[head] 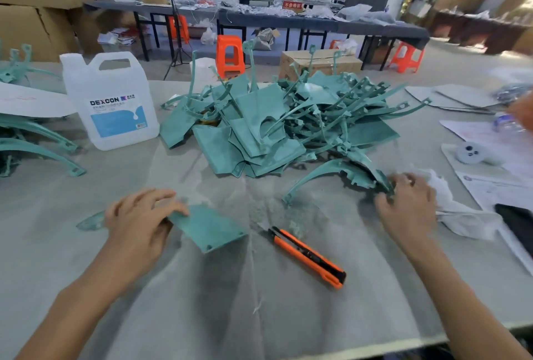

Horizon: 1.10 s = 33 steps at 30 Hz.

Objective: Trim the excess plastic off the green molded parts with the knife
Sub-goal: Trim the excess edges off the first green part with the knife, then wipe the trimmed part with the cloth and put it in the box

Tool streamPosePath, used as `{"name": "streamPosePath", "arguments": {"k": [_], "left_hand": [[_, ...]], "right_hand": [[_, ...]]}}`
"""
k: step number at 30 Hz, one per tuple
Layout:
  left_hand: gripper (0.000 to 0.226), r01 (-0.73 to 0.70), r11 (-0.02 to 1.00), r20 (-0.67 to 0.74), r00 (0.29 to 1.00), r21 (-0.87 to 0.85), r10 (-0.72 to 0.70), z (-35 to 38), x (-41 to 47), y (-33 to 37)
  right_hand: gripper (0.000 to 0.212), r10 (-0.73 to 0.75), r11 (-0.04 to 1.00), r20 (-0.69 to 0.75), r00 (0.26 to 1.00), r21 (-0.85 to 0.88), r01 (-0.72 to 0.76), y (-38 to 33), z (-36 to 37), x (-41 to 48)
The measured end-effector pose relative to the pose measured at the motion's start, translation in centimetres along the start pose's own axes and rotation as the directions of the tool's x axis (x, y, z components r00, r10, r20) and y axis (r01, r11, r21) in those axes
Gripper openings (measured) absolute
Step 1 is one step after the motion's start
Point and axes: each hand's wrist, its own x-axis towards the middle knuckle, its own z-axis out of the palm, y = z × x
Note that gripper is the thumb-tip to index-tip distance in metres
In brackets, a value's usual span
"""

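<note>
Two hands sit low in frame: at lower left the left hand [138,215] grasps a flat green panel [210,228], the knife [308,257] lies free on the table [202,316] at lower centre, and at right the right hand [409,203] grasps a curved green part [331,170] by the pile [274,123].

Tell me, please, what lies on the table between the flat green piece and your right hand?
In the head view, the orange knife lies there untouched, with green shavings near its blade end.
</note>
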Motion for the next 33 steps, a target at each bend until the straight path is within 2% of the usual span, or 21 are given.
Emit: {"name": "streamPosePath", "arguments": {"k": [2,3,5,6,7,9,11,12,13,16,18,19,20,22,24,25,26,28,30,32,33], "left_hand": [[0.042,0.076,0.996,-0.036,0.996,-0.038,-0.077,1.6,-0.4,-0.1],[0.046,0.109,0.991,-0.057,0.992,-0.073,-0.114,2.2,-0.6,-0.3],[0.05,0.167,0.979,-0.1,0.979,-0.121,-0.179,3.1,-0.9,-0.6],[0.052,0.216,0.965,-0.125,0.964,-0.151,-0.235,3.4,-1.1,-0.6],[0.056,0.285,0.935,-0.161,0.933,-0.209,-0.32,3.8,-1.3,-0.5],[0.07,0.415,0.853,-0.245,0.833,-0.317,-0.496,4.4,-1.6,-0.4],[0.075,0.455,0.803,-0.311,0.755,-0.384,-0.577,4.9,-2.0,-0.6],[0.071,0.454,0.767,-0.297,0.734,-0.454,-0.611,5.1,-2.1,-0.6],[0.061,0.453,0.684,-0.236,0.708,-0.571,-0.666,5.2,-2.3,-0.5],[0.035,0.436,0.254,0.018,0.529,-0.863,-0.848,4.7,-1.7,0.4],[0.026,0.289,-0.004,0.13,0.418,-0.957,-0.899,4.6,-1.0,0.4],[0.018,0.203,-0.123,0.196,0.394,-0.971,-0.898,4.6,-0.7,0.2],[0.011,0.147,-0.224,0.265,0.407,-0.963,-0.874,4.5,-0.4,0.2],[0.024,0.166,-0.318,0.358,0.481,-0.933,-0.8,4.6,-0.4,0.4],[0.021,0.23,-0.32,0.394,0.554,-0.919,-0.734,4.7,-0.5,0.9],[0.015,0.269,-0.3,0.403,0.586,-0.915,-0.703,4.7,-0.6,1.0],[0.011,0.302,-0.292,0.419,0.616,-0.908,-0.667,4.7,-0.5,1.2],[0.008,0.332,-0.339,0.474,0.636,-0.88,-0.608,4.5,0.0,1.4],[0.012,0.302,-0.467,0.543,0.628,-0.831,-0.558,4.2,0.9,1.7],[0.027,0.237,-0.606,0.591,0.641,-0.759,-0.49,3.7,1.8,2.4],[0.035,0.218,-0.642,0.597,0.657,-0.735,-0.46,3.3,2.3,2.7]], "right_hand": [[0.057,0.183,0.974,0.137,0.974,-0.157,-0.161,3.7,-0.1,3.6],[0.064,0.269,0.945,0.23,0.935,-0.252,-0.21,5.3,0.2,4.7],[0.064,0.413,0.881,0.394,0.821,-0.402,-0.25,7.6,0.7,5.7],[0.059,0.443,0.876,0.436,0.783,-0.397,-0.275,8.3,1.0,5.8],[0.052,0.448,0.882,0.432,0.783,-0.356,-0.309,8.7,1.2,5.9],[0.038,0.444,0.888,0.31,0.841,-0.275,-0.367,9.1,1.5,5.9],[0.031,0.429,0.898,0.163,0.888,-0.185,-0.4,9.0,0.9,6.2],[0.03,0.433,0.9,0.099,0.896,-0.099,-0.424,8.7,0.4,6.4],[0.028,0.458,0.888,0.042,0.888,0.018,-0.459,8.3,-0.1,6.6],[0.027,0.591,0.762,-0.048,0.806,0.362,-0.537,6.7,-1.4,6.7],[0.023,0.524,0.729,-0.02,0.852,0.527,-0.436,4.5,-2.4,5.3],[0.023,0.475,0.713,0.0,0.88,0.586,-0.385,3.1,-2.5,4.1],[0.027,0.41,0.757,-0.007,0.912,0.561,-0.335,2.1,-2.3,2.6],[0.037,0.296,0.842,0.052,0.954,0.457,-0.287,1.2,-1.7,-1.0],[0.034,0.186,0.914,0.148,0.971,0.338,-0.226,1.9,-0.4,-4.5],[0.024,0.144,0.94,0.199,0.969,0.277,-0.197,2.2,0.0,-6.0],[0.015,0.116,0.965,0.248,0.962,0.202,-0.168,2.6,0.1,-6.9],[0.015,0.125,0.98,0.343,0.931,0.106,-0.17,2.6,-0.3,-7.3],[0.019,0.124,0.977,0.403,0.907,0.109,-0.182,1.5,-1.0,-6.9],[0.025,0.128,0.968,0.383,0.915,0.151,-0.199,0.2,-1.4,-6.6],[0.023,0.121,0.961,0.357,0.926,0.19,-0.199,-0.6,-1.7,-6.6]]}}
